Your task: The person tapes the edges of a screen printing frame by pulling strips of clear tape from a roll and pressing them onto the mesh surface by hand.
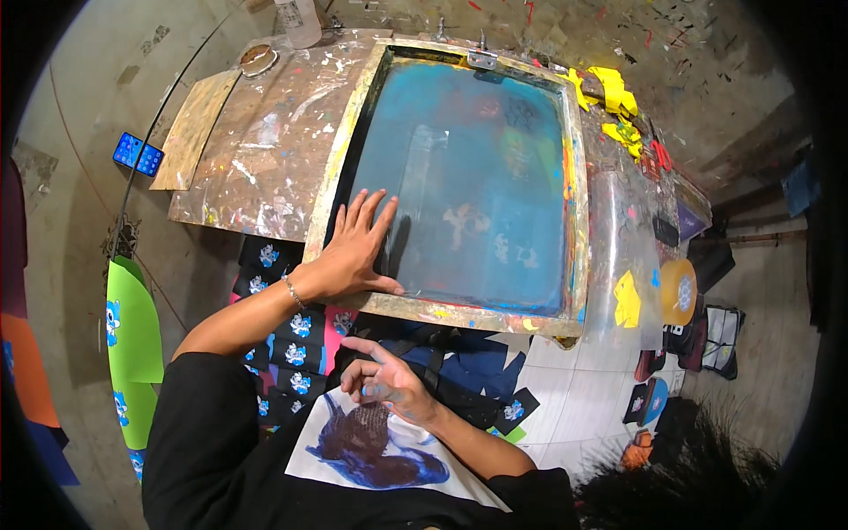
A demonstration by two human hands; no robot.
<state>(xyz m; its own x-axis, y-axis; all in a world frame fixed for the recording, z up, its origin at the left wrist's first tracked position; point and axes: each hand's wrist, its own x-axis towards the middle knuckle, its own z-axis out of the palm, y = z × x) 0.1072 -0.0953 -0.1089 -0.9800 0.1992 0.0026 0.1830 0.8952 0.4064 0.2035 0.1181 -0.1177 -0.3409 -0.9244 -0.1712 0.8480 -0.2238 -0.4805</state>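
Observation:
A wooden-framed printing screen (577, 203) lies on a paint-spattered board, its blue-stained mesh (477, 115) showing faint pale figure shapes. My left hand (349, 252) is open over the screen's lower left, fingers spread on the mesh and thumb near the bottom rail; it holds nothing. A clear strip (426, 172) runs along the mesh beyond my fingertips. Close to my chest, apart from the screen, my right hand (393, 384) has its index finger stretched out and the others loosely bent. Blue stains mark its fingers, and I see nothing in it.
A metal hinge clamp (482, 59) sits at the screen's far rail. Yellow scraps (614, 93), red-handled scissors (661, 155) and a tape roll (678, 291) lie to the right. Left are a phone (139, 154), an open tin (258, 60) and printed green pieces (132, 327). Printed black pieces (296, 353) lie below the board.

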